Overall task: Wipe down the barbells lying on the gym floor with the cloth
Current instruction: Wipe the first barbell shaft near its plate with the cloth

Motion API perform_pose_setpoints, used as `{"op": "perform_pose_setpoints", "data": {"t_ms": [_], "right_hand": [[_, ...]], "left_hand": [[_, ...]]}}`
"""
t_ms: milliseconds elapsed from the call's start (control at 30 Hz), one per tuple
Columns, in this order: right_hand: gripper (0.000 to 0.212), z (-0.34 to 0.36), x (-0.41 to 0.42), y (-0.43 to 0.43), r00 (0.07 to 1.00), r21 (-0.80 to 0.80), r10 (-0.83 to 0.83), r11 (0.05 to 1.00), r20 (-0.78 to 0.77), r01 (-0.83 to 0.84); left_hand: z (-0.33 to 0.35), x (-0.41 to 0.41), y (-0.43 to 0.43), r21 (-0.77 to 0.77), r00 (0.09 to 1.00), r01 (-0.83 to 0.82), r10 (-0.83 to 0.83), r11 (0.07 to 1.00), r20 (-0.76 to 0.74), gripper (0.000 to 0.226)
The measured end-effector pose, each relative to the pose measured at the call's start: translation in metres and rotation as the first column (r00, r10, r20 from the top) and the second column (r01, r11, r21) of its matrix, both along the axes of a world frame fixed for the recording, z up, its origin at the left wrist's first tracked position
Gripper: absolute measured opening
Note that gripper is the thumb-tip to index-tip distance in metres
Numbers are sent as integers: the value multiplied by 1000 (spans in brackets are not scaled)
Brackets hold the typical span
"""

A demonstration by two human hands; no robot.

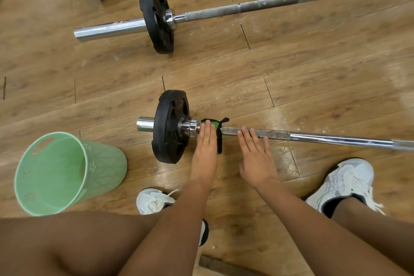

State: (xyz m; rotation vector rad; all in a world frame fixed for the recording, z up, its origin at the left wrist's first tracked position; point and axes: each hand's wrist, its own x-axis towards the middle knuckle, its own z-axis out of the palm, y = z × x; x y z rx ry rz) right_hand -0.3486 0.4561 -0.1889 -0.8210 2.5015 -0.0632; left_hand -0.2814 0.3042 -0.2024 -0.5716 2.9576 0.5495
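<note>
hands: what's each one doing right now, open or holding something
Left hand: open, straight fingers pressing the green cloth onto the near barbell.
Right hand: open, fingertips touching that barbell's shaft, holding nothing.

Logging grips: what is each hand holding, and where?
Nothing gripped: flat left hand presses green-and-black cloth onto the near steel barbell by its collar; open right hand touches the knurling.

Cloth (216, 125) apparently over near barbell (313, 137), bucket (105, 163) left, 2nd barbell (268, 3) behind
</note>
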Motion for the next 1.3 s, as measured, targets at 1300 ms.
{"op": "perform_pose_setpoints", "data": {"t_ms": [1300], "right_hand": [[62,-6,-44,-27,990,-174,-141,974,17,142]], "left_hand": [[7,-70,-37,3,990,136,-136,991,44,88]]}}
